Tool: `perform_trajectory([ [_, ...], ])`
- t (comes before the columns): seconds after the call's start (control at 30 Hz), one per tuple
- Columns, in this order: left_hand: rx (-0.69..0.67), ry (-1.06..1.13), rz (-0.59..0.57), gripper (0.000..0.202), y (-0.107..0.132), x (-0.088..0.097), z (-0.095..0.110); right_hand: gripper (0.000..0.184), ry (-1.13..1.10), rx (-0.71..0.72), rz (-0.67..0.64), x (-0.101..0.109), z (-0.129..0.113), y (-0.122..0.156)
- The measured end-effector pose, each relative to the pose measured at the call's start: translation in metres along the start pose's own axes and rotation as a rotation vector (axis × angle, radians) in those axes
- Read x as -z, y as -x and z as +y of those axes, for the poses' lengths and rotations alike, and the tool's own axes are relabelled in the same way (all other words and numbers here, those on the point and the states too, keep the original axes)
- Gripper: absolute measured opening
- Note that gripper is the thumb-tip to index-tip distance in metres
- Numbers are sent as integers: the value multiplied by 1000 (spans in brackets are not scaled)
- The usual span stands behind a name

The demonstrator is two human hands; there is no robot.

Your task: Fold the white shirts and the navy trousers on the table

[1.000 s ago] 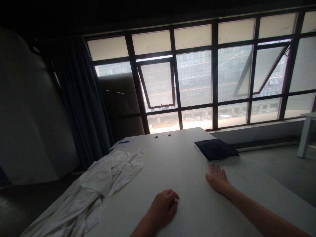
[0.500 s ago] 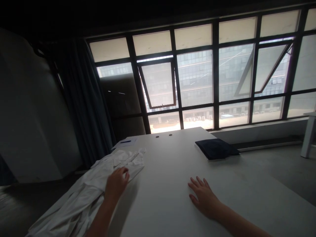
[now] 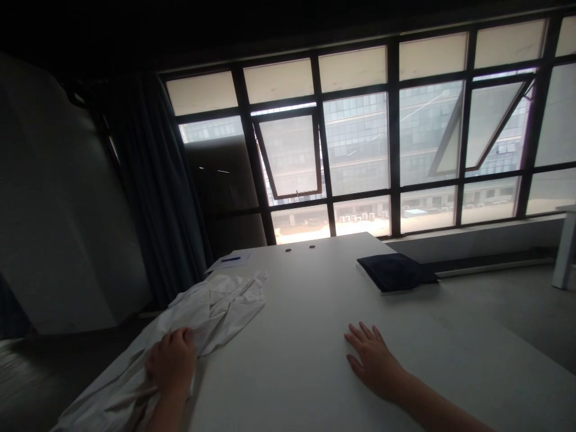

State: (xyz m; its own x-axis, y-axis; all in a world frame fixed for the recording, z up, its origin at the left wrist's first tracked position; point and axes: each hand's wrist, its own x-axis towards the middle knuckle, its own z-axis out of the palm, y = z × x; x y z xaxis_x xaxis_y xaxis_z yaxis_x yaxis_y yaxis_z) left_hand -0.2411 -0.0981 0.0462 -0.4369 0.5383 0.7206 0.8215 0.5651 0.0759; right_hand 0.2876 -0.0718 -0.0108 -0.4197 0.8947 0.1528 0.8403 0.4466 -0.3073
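A crumpled white cloth (image 3: 220, 303) is heaped along the left side of the white table (image 3: 297, 360), partly draped towards the near left edge. On its near part lies my left hand (image 3: 173, 360), fingers curled down into the fabric; the fingertips are hidden. My right hand (image 3: 371, 363) rests palm down on the bare tabletop with its fingers spread, holding nothing. Beyond it, near the table's right edge, sits a folded dark navy cloth (image 3: 396, 271) with a thin white edge showing underneath.
A sheet of paper (image 3: 243, 259) with a blue pen (image 3: 231, 259) lies at the far left corner of the table. Two round cable holes are at the far end. A dark curtain (image 3: 157, 198) hangs at left, and windows, two tilted open, line the back.
My left hand has moved back and left over the white cloth, from its inner edge onto its nearer part. My right hand stays in place.
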Motion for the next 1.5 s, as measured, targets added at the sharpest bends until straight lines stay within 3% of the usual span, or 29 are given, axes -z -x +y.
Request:
perform_trajectory([
  [0.1,-71,97,188,32,-6,24,24,53,-11,6,12,-2,1,0],
  [0.17,-189,237,271,29,-8,45,51,51,-33,14,43,-5,2,0],
  [0.27,-432,486,228,24,4,75,102,48,-107,27,136,-7,4,-1],
  [0.37,-673,559,110,21,46,97,157,46,-235,75,290,-3,6,-2],
  [0.43,-893,661,-88,21,89,106,191,47,-308,163,397,2,5,-1],
  [0.5,-1079,715,-206,11,135,109,219,51,-341,281,446,9,1,2],
  [0.6,-1453,772,-214,6,184,109,244,52,-334,423,322,16,-9,7],
  [0.67,-1521,813,-235,3,193,112,248,46,-310,456,173,16,-16,9],
  [0.73,-1468,838,-306,12,186,120,243,36,-278,439,83,13,-20,9],
  [0.87,-1274,775,-492,47,155,135,221,18,-224,349,102,7,-24,6],
  [0.97,-1106,688,-600,83,143,131,210,13,-162,318,108,9,-26,4],
  [1.03,-1009,620,-667,92,141,122,205,13,-98,314,93,15,-25,3],
  [1.13,-916,510,-725,86,132,103,198,13,-54,270,85,25,-16,1],
  [1.27,-793,346,-691,49,105,83,186,19,-215,217,82,34,4,0],
  [1.43,-763,313,-643,18,93,78,185,41,-227,217,71,23,0,5],
  [1.5,-795,339,-640,15,100,81,191,33,-161,260,80,14,-9,7],
])
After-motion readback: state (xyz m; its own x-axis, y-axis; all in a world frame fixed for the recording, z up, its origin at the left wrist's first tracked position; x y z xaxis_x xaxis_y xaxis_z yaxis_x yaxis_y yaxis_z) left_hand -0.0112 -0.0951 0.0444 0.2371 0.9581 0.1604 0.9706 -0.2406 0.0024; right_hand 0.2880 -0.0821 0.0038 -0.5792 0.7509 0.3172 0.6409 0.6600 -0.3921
